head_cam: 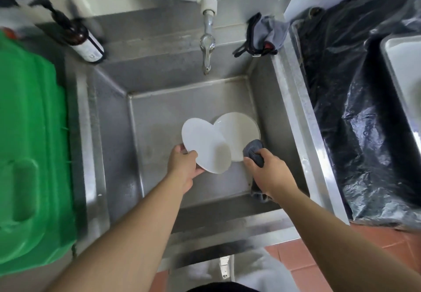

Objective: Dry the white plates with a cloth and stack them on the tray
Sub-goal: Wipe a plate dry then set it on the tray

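Head view showed the left hand (184, 166) gripping a plate (206, 148) by its edge over the sink (293, 118), the right hand (265, 168) clutching the cloth (254, 150). Behind lay another plate (241, 130). Wiping should probably cover both faces.

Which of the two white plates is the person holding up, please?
The nearer, left-hand plate: the left hand grips its lower edge and it overlaps the other plate, which lies further right in the sink, untouched by that hand.
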A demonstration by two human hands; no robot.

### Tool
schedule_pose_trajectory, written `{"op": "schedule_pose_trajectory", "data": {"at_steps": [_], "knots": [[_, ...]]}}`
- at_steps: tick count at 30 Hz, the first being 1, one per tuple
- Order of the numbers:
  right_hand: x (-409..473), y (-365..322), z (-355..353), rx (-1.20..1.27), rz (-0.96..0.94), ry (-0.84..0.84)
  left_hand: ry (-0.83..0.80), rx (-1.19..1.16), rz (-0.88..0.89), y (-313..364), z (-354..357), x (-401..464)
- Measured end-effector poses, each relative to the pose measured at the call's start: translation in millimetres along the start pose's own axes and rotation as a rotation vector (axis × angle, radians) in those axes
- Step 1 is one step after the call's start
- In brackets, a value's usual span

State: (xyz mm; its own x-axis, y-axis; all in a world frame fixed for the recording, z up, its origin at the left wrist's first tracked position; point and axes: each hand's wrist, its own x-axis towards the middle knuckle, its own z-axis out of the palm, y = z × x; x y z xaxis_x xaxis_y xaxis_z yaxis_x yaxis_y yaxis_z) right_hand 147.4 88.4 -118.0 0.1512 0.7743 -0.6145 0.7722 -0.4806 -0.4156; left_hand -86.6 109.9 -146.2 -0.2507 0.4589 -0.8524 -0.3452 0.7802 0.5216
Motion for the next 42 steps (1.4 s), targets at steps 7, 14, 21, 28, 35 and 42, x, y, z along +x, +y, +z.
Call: {"op": "schedule_pose_trajectory", "data": {"at_steps": [7, 14, 21, 28, 35, 42], "knots": [[-51.7, -63.5, -37.0, 0.027, -0.132, 0.013, -0.044, -0.123, 0.083, 33.4, -55.9, -76.9], [-83.2, -122.8, -84.1, 0.094, -0.338, 0.021, -0.074, -0.281, 0.253, 70.5, -80.7, -151.9], [-110.5, -166.1, -133.2, 0.071, -0.653, 0.013, -0.123, -0.341, 0.32, 88.3, -78.6, -222.0], [-126.5, -188.8, -168.1, -0.215, -0.948, 0.21, -0.157, -0.405, 0.456, 93.5, -64.2, -265.9], [-145.0, -212.5, -184.1, -0.3, -0.892, 0.512, -0.259, -0.409, 0.615, 119.9, -62.0, -295.1], [-187.6, -231.1, -166.1, -0.19, -0.931, 0.445, -0.323, -0.356, 0.701, 156.9, -81.2, -309.0]]}}
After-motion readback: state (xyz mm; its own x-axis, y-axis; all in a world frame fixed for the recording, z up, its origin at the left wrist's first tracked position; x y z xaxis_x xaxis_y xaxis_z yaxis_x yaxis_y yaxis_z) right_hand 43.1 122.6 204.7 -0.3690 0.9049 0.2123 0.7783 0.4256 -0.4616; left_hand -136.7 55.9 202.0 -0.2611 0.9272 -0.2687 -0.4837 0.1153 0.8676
